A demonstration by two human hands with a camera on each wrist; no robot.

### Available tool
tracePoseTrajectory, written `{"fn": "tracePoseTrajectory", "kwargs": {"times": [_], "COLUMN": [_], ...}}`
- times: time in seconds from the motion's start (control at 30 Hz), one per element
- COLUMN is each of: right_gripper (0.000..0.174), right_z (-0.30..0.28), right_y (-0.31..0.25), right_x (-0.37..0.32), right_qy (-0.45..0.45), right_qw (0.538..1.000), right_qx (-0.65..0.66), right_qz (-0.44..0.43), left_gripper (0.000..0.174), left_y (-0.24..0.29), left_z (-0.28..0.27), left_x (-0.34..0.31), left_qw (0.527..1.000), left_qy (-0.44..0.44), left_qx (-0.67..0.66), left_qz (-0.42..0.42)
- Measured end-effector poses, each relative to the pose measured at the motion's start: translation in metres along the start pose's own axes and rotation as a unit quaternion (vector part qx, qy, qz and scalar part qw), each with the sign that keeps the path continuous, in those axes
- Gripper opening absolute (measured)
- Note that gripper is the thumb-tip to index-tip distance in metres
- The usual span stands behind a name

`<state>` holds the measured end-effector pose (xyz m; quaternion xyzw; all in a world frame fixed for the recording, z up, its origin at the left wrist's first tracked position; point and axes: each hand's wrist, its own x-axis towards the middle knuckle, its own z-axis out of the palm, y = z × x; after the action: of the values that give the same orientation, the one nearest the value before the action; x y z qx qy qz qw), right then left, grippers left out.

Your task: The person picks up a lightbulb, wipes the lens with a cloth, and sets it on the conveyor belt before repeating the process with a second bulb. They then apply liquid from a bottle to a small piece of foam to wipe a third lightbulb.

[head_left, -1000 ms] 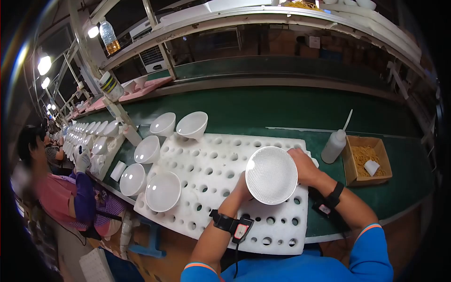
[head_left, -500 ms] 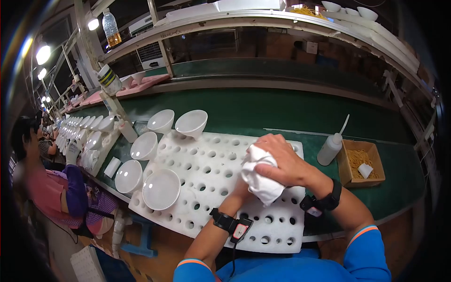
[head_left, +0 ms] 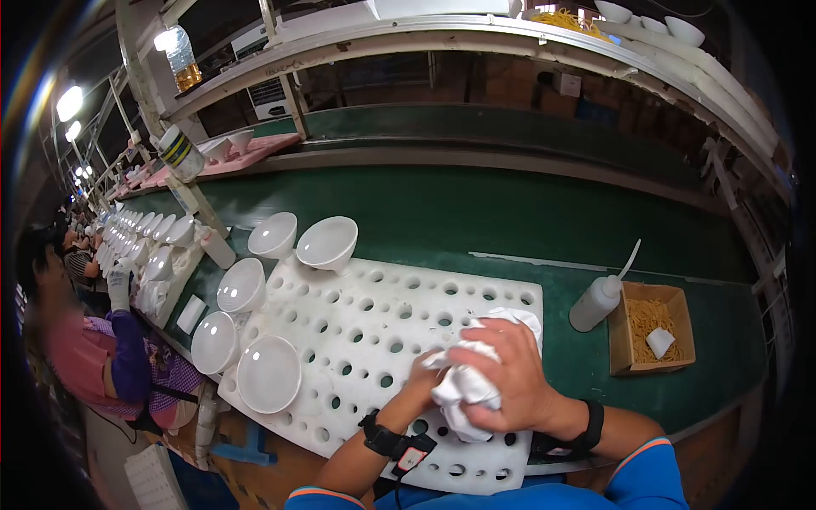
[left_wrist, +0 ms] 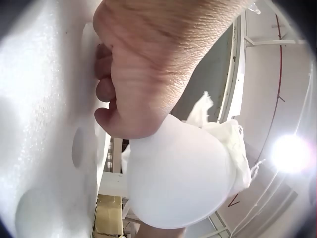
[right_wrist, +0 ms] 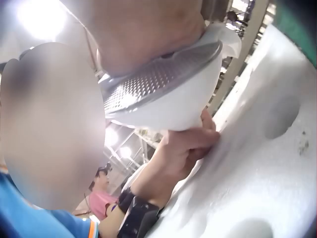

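Observation:
My right hand grips a crumpled white cloth and presses it on top of a white cone-shaped lamp, which it hides in the head view. My left hand holds the lamp from below, fingers curled round its narrow end. The left wrist view shows the lamp's smooth white body below my left hand, with the cloth behind it. The right wrist view shows the lamp's textured lens, the cloth and my left hand. Both hands are over the white foam tray, near its front right.
Several white lamp cups stand along the holed foam tray's left edge. A squeeze bottle and a cardboard box of yellow bits sit to the right on the green belt. Another worker sits at the left.
A second ago the lamp's lens faced up uncovered between both hands. My right hand then brought the cloth over it, and both hands have moved down the tray toward me.

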<state>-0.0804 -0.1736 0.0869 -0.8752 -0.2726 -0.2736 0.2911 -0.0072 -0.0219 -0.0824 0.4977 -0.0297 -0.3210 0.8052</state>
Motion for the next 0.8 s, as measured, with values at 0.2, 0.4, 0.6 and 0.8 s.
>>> {"fn": "tracePoseTrajectory", "kwargs": {"times": [0.2, 0.4, 0.6, 0.8], "right_gripper": [0.038, 0.037, 0.039, 0.05], "right_z": [-0.003, 0.033, 0.037, 0.009], "right_y": [0.004, 0.085, 0.089, 0.035], "right_x": [0.053, 0.045, -0.009, -0.02], "right_qy": [-0.214, -0.101, 0.055, 0.037], "right_qw": [0.973, 0.891, 0.805, 0.976], "right_qx": [-0.016, 0.276, 0.421, 0.147], "right_qz": [0.086, 0.346, 0.415, 0.157], "left_gripper": [0.045, 0.028, 0.019, 0.018], "left_y": [0.035, 0.052, 0.063, 0.058], "left_z": [0.013, 0.033, 0.044, 0.035], "left_x": [-0.016, -0.02, -0.019, -0.014], "left_qw": [0.924, 0.82, 0.792, 0.767], "left_qy": [-0.048, 0.009, 0.016, -0.012], "left_qx": [0.301, 0.516, 0.58, 0.604], "left_qz": [0.233, 0.247, 0.189, 0.215]}}
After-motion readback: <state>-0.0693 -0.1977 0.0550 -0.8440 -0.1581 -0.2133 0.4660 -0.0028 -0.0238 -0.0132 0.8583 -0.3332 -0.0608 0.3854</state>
